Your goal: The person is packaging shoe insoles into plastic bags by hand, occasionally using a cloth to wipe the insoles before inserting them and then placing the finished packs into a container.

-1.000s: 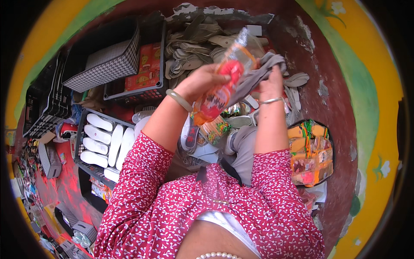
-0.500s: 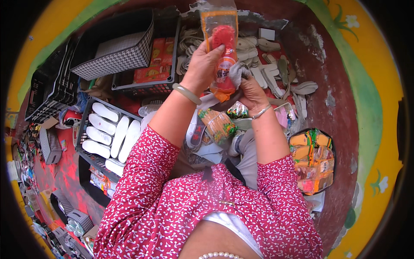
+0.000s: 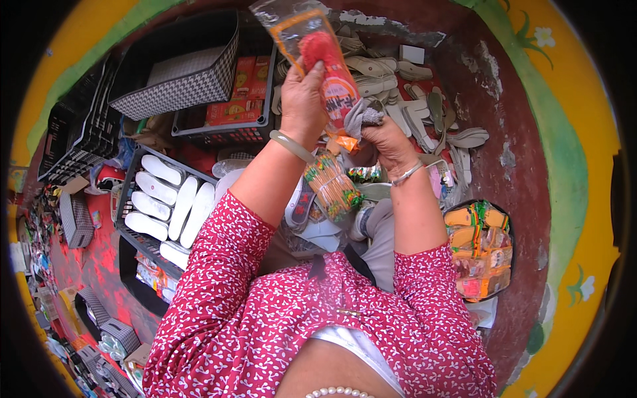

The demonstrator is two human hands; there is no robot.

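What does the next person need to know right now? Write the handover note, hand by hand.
Left hand: gripping a clear packet with red and orange contents, held up in front.
Right hand: closed on grey insoles at the packet's lower end.
Around: loose insoles piled on the floor ahead, white insoles in a black crate at left, filled packets in a bin at right.
Done: some packets filled.
Left: the insoles are not fully inside the packet; the loose pile remains.

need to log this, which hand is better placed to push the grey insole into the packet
Right, probably. The right hand grips the grey insole at the packet's lower end, while the left hand holds the packet upright.
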